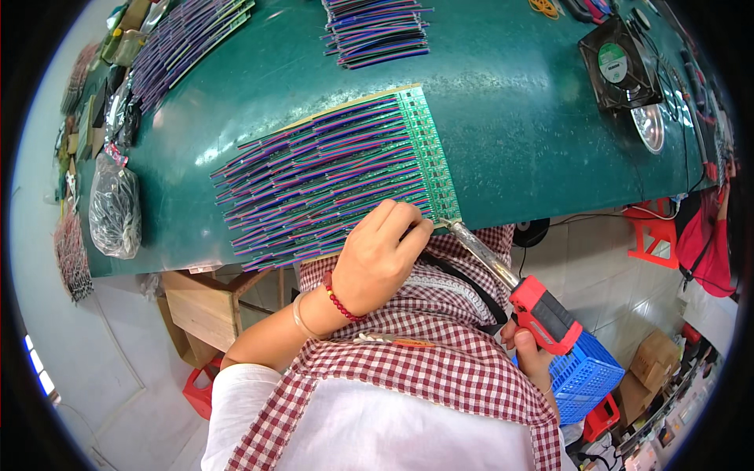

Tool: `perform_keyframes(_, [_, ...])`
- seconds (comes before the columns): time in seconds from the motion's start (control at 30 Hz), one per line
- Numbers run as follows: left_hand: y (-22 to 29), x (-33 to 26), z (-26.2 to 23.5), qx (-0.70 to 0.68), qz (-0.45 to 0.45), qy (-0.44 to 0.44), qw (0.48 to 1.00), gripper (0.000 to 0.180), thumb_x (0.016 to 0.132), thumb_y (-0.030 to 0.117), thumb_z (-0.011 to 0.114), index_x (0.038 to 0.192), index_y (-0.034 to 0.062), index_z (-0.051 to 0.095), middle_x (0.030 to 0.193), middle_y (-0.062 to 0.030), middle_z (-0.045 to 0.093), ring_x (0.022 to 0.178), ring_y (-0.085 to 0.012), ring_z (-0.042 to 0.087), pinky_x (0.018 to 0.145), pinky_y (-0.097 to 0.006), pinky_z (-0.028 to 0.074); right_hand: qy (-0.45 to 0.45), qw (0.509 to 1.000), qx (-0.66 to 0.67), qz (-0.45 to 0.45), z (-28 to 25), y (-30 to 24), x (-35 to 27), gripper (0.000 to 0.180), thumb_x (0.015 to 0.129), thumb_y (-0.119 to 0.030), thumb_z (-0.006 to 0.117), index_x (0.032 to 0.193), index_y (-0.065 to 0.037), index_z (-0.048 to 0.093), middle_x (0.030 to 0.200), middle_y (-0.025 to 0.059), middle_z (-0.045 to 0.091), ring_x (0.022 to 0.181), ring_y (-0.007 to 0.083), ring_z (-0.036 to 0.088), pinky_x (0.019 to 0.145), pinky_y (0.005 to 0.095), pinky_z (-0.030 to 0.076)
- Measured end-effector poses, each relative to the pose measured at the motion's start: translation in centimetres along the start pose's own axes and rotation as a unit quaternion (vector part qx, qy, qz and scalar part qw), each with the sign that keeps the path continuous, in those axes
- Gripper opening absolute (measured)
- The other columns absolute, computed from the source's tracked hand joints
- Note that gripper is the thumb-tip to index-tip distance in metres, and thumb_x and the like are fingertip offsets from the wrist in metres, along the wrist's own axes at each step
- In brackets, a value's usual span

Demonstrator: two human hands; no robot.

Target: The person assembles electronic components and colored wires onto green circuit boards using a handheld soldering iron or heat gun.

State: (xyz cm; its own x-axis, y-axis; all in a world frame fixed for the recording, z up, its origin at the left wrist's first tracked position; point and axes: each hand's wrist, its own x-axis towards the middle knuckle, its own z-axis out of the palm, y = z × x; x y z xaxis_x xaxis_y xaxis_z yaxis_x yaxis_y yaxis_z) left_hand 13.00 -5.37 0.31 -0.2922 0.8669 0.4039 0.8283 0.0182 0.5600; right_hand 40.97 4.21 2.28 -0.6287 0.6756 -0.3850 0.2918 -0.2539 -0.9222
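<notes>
A green circuit board panel (430,153) lies near the table's front edge, with rows of thin wires (314,177) in red, blue and black running leftward from it. My left hand (378,255) is closed at the panel's near edge, over the lowest wires. Its fingertips are hidden, so what they pinch does not show. In my right hand (531,353) is a red and black soldering gun (547,315), gripped by its handle. The long metal barrel slants up and left, and its tip meets the near corner of the panel, close to my left fingers.
More wired bundles (375,31) lie at the far middle, and another stack (184,47) at the far left. A black fan (620,63) stands far right beside a metal dish (649,128). A clear bag (115,208) sits on the left. Below right is a blue basket (585,377).
</notes>
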Motion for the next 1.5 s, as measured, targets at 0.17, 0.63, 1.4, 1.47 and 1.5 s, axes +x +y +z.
perform_keyframes(0.17, [0.1,0.1,-0.1,0.004,0.005,-0.004,1.0,0.026,0.065,-0.008,0.068,0.09,-0.0034,0.065,0.085,-0.0108,0.057,0.072,-0.0247,0.057,0.06,-0.034,0.048,-0.021,0.998,-0.057,-0.023,-0.4,0.9,0.1,0.028,0.085,-0.023,0.071,0.091,0.004,0.064,0.076,0.0072,0.061,0.065,0.0154,0.058,0.06,0.029,0.047])
perform_keyframes(0.63, [0.3,0.2,-0.3,0.022,0.01,-0.023,0.999,0.024,0.065,-0.006,0.067,0.089,-0.0034,0.066,0.085,-0.0108,0.057,0.074,-0.0246,0.058,0.062,-0.034,0.049,-0.018,0.999,-0.041,-0.02,-0.5,0.9,-0.2,0.027,0.088,-0.023,0.07,0.091,0.003,0.063,0.077,0.0062,0.059,0.066,0.0139,0.056,0.059,0.0284,0.045])
perform_keyframes(1.4, [2.2,-1.3,-2.7,0.2,-0.075,-0.017,0.977,0.048,0.067,0.023,0.079,0.112,0.0127,0.064,0.117,-0.0055,0.059,0.116,-0.0259,0.054,0.108,-0.056,0.023,0.058,0.992,0.046,-0.104,0.2,-1.1,1.8,0.057,0.094,-0.045,0.059,0.118,0.005,0.047,0.061,0.006,0.05,0.046,0.0112,0.042,0.047,0.0271,0.041])
perform_keyframes(1.47, [2.0,-0.5,-2.0,0.218,-0.045,0.018,0.975,0.027,0.069,0.016,0.075,0.095,0.0143,0.067,0.095,0.0022,0.062,0.094,-0.0167,0.059,0.098,-0.048,0.03,0.04,0.995,0.047,-0.073,0.1,-1.2,1.1,0.047,0.092,-0.035,0.063,0.114,0.005,0.054,0.07,0.008,0.058,0.057,0.0118,0.051,0.053,0.025,0.043])
perform_keyframes(1.5, [1.9,-0.5,-1.7,0.217,-0.046,0.02,0.975,0.027,0.069,0.016,0.075,0.095,0.0143,0.067,0.095,0.0022,0.062,0.094,-0.0167,0.059,0.098,-0.048,0.03,0.039,0.996,0.045,-0.074,0.1,-1.2,1.0,0.047,0.092,-0.035,0.063,0.114,0.005,0.054,0.07,0.008,0.058,0.057,0.0118,0.051,0.053,0.025,0.043])
